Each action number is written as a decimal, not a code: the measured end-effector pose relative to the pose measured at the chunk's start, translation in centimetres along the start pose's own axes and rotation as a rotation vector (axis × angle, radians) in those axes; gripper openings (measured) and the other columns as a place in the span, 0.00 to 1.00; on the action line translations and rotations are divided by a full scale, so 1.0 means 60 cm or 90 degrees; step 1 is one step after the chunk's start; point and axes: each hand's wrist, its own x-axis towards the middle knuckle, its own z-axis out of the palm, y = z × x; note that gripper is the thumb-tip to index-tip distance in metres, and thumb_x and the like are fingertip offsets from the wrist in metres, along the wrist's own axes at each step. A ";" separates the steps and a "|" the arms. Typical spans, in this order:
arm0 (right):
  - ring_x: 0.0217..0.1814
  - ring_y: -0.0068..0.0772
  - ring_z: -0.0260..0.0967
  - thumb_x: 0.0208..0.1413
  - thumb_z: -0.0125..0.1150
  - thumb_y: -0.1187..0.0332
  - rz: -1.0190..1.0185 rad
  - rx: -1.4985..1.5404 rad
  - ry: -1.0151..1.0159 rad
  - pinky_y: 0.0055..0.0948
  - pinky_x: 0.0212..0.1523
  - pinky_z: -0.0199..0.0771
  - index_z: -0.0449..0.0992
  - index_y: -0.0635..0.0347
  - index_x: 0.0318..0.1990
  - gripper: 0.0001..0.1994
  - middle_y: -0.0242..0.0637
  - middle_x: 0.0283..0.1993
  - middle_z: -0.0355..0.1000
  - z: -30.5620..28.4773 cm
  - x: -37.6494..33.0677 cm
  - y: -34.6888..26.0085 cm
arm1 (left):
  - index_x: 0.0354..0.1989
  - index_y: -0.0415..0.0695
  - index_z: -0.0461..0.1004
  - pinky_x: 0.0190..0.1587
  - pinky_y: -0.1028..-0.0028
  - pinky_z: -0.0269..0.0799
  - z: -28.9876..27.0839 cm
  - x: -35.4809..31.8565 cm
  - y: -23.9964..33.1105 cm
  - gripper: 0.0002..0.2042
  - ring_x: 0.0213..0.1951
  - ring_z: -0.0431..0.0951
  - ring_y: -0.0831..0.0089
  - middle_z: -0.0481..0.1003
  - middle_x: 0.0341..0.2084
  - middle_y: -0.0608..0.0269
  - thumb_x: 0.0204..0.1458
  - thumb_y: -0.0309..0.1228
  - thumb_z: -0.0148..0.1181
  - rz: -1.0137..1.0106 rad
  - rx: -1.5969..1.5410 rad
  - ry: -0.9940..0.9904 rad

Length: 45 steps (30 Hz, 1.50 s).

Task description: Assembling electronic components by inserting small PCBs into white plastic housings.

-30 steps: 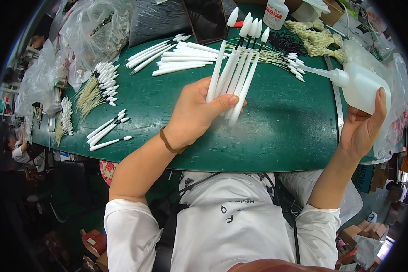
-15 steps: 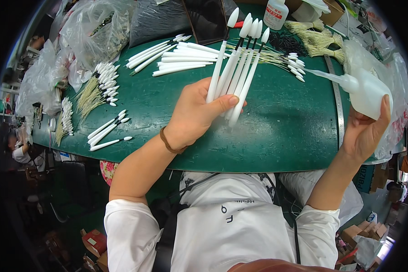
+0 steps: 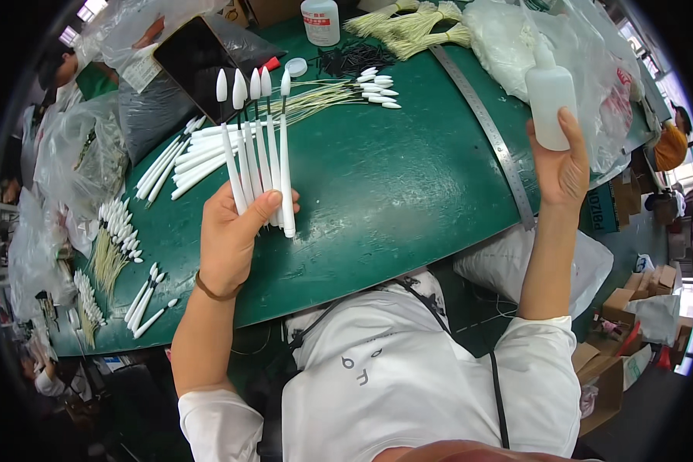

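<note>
My left hand (image 3: pixel 235 227) is closed around the lower ends of several white taper candles (image 3: pixel 285 173), fanned out and upright above the green table. Each has a white flame-shaped tip; black necks show below most tips. At the right, my right hand (image 3: pixel 560 165) grips a translucent white squeeze bottle (image 3: pixel 550 104) by its lower part, nozzle upward. Beyond my left hand lies a pile of plain white candle tubes (image 3: pixel 196 162). Several candles with flame tips (image 3: pixel 148 300) rest on the table at the left.
Bundles of wired flame tips (image 3: pixel 115 242) lie at the left; more wired tips (image 3: pixel 377 91) lie farther back. A steel ruler (image 3: pixel 481 119) crosses the right side. Behind are black short pieces (image 3: pixel 354 58), pale wire bundles (image 3: pixel 412 31), a labelled bottle (image 3: pixel 320 25) and plastic bags (image 3: pixel 92 150).
The squeeze bottle has swung from lying tilted, nozzle toward the left, to upright in my right hand. The view has turned, so the table and left hand appear shifted left.
</note>
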 end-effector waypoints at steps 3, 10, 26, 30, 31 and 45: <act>0.53 0.34 0.67 0.50 0.63 0.73 -0.064 -0.173 0.028 0.31 0.55 0.65 0.65 0.64 0.51 0.21 0.43 0.50 0.68 -0.060 0.024 -0.011 | 0.43 0.34 0.72 0.38 0.75 0.73 0.008 -0.001 0.006 0.11 0.34 0.77 0.74 0.77 0.33 0.58 0.54 0.27 0.56 -0.026 -0.020 -0.029; 0.58 0.30 0.62 0.50 0.62 0.80 -0.080 -0.308 0.017 0.29 0.60 0.60 0.59 0.68 0.58 0.28 0.42 0.55 0.66 -0.113 0.034 -0.011 | 0.43 0.36 0.71 0.38 0.74 0.75 0.009 -0.001 0.012 0.12 0.34 0.78 0.71 0.77 0.33 0.56 0.53 0.28 0.60 -0.075 -0.087 -0.088; 0.43 0.27 0.69 0.54 0.61 0.71 -0.111 -0.594 -0.019 0.23 0.42 0.67 0.69 0.65 0.48 0.15 0.38 0.43 0.73 -0.207 0.060 -0.009 | 0.43 0.34 0.71 0.41 0.75 0.74 -0.081 -0.085 0.036 0.13 0.35 0.79 0.71 0.77 0.34 0.55 0.51 0.27 0.61 -0.022 -0.078 -0.048; 0.57 0.36 0.64 0.56 0.59 0.69 -0.134 -0.485 0.040 0.30 0.58 0.63 0.65 0.71 0.54 0.21 0.45 0.55 0.66 -0.228 0.051 -0.014 | 0.44 0.35 0.72 0.41 0.73 0.74 -0.146 -0.170 0.050 0.14 0.35 0.79 0.71 0.78 0.34 0.55 0.51 0.28 0.61 0.025 -0.017 0.064; 0.58 0.38 0.64 0.57 0.57 0.69 -0.176 -0.467 0.076 0.30 0.59 0.62 0.65 0.72 0.53 0.20 0.46 0.56 0.65 -0.227 0.045 -0.015 | 0.44 0.35 0.72 0.41 0.73 0.75 -0.167 -0.195 0.055 0.14 0.35 0.79 0.71 0.78 0.33 0.56 0.51 0.28 0.61 0.029 0.012 0.106; 0.52 0.28 0.65 0.61 0.50 0.74 -0.240 -0.590 -0.224 0.25 0.55 0.64 0.72 0.69 0.46 0.10 0.39 0.51 0.69 0.165 -0.115 0.111 | 0.43 0.36 0.73 0.38 0.76 0.69 -0.442 -0.312 0.075 0.11 0.32 0.73 0.75 0.77 0.31 0.58 0.52 0.26 0.58 0.139 0.677 0.247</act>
